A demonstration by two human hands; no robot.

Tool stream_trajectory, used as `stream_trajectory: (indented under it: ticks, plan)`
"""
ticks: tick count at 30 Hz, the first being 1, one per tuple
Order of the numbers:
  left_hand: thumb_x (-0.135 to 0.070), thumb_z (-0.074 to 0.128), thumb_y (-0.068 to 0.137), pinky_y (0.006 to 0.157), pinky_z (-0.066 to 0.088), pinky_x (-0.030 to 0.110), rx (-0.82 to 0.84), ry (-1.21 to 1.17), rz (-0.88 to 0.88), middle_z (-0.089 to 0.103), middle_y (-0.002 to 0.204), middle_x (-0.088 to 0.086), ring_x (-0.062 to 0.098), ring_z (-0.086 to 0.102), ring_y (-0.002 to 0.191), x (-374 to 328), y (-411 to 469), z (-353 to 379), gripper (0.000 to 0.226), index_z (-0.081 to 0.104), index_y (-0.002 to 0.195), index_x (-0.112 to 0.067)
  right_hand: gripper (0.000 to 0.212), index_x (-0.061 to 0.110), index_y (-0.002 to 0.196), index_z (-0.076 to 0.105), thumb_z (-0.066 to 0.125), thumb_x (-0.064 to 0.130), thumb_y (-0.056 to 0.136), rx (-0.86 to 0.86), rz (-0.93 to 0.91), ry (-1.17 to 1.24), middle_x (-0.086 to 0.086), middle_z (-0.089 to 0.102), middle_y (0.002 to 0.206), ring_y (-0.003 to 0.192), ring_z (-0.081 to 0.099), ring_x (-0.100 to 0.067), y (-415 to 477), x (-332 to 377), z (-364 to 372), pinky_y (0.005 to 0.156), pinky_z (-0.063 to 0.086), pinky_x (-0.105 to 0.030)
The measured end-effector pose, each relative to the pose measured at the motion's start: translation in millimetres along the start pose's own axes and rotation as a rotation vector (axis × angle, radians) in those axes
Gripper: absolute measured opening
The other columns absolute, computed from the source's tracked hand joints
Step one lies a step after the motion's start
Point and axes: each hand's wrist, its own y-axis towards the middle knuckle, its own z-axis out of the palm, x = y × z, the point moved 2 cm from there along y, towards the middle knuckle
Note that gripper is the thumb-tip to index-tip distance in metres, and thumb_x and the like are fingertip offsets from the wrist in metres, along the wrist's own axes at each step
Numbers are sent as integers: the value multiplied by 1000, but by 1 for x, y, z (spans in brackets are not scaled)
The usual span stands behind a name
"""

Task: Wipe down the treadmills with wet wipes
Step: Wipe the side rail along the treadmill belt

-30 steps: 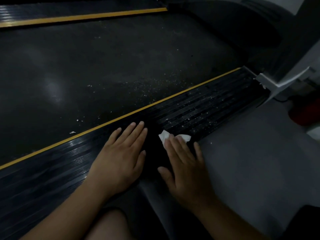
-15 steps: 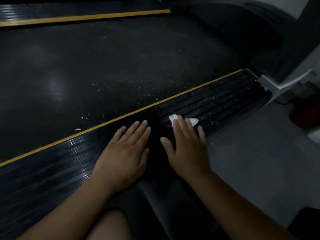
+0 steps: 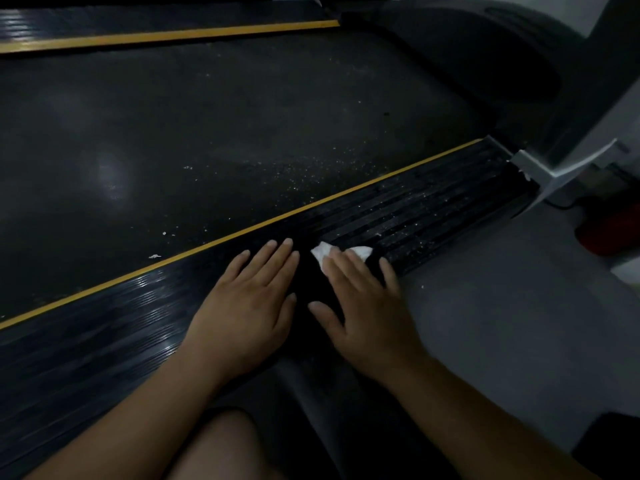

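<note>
The treadmill's ribbed black side rail (image 3: 426,206) runs diagonally, edged by a yellow stripe (image 3: 381,180) along the dark running belt (image 3: 207,133). My right hand (image 3: 367,303) lies flat with straight fingers on a white wet wipe (image 3: 323,254), pressing it onto the rail. The wipe shows only past my fingertips. My left hand (image 3: 249,303) rests flat on the rail just left of it, holding nothing. The rail beyond the wipe is speckled with white dust.
White specks and crumbs dot the belt (image 3: 311,171) near the stripe. A grey floor (image 3: 502,306) lies right of the rail. A white frame bracket (image 3: 554,168) stands at the rail's far end, a red object (image 3: 609,230) beside it. My bare knee (image 3: 221,448) shows below.
My right hand slid the wipe up along the rail, then drew back slightly. My left hand has stayed flat on the rail.
</note>
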Motion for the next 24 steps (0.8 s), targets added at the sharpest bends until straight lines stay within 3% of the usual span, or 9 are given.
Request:
stream_trajectory:
  ticks: [4, 7, 11, 14, 17, 20, 24]
  plan:
    - [-48, 17, 100, 125, 10, 37, 12, -33, -6, 18, 166, -1, 15, 12, 154, 0, 0, -2, 66, 29, 158, -18, 82, 18, 156, 30, 9, 66, 94, 28, 162, -19, 1, 21, 167, 154, 15, -16, 31, -20, -10, 124, 8, -51]
    - [-49, 15, 99, 125, 10, 39, 24, -50, -4, 16, 166, -2, 14, 9, 154, 1, 1, -3, 68, 27, 159, -19, 83, 18, 159, 24, 9, 67, 94, 63, 90, 20, 1, 16, 168, 155, 9, -17, 26, 5, -5, 124, 7, -50]
    - [-50, 15, 98, 124, 10, 39, 30, -48, -6, 16, 166, -1, 16, 11, 154, 1, 2, -2, 69, 27, 158, -18, 75, 16, 153, 38, 21, 64, 98, 33, -11, -27, -1, 30, 163, 152, 25, -18, 13, -16, -7, 122, 15, -53]
    - [-48, 20, 99, 123, 16, 42, 28, -27, -9, 22, 164, 2, 19, 18, 153, 1, 2, -2, 67, 33, 156, -15, 83, 19, 158, 28, 8, 67, 93, 55, 94, -26, 2, 19, 167, 154, 12, -14, 38, -21, -11, 124, 3, -48]
    - [-47, 21, 99, 123, 17, 42, 41, -28, -5, 23, 164, 2, 20, 20, 153, 1, 1, -1, 67, 34, 156, -14, 84, 19, 160, 24, 9, 68, 93, 82, 21, 19, 3, 15, 168, 155, 8, -14, 29, 3, -6, 124, 2, -46]
    - [-50, 15, 97, 124, 12, 41, 52, -52, -17, 15, 166, 0, 18, 12, 154, 1, 1, -2, 70, 26, 158, -17, 80, 20, 159, 26, 14, 67, 95, 104, -89, 11, 4, 17, 167, 154, 11, -12, 10, -8, -7, 125, 4, -47]
    - [-51, 11, 95, 125, 6, 38, 43, -77, -50, 12, 166, -4, 14, 7, 154, -3, 2, -3, 72, 22, 159, -20, 90, 21, 160, 17, 0, 72, 88, 130, 1, -8, 5, 8, 169, 155, 2, -10, 37, -17, -13, 125, -3, -45]
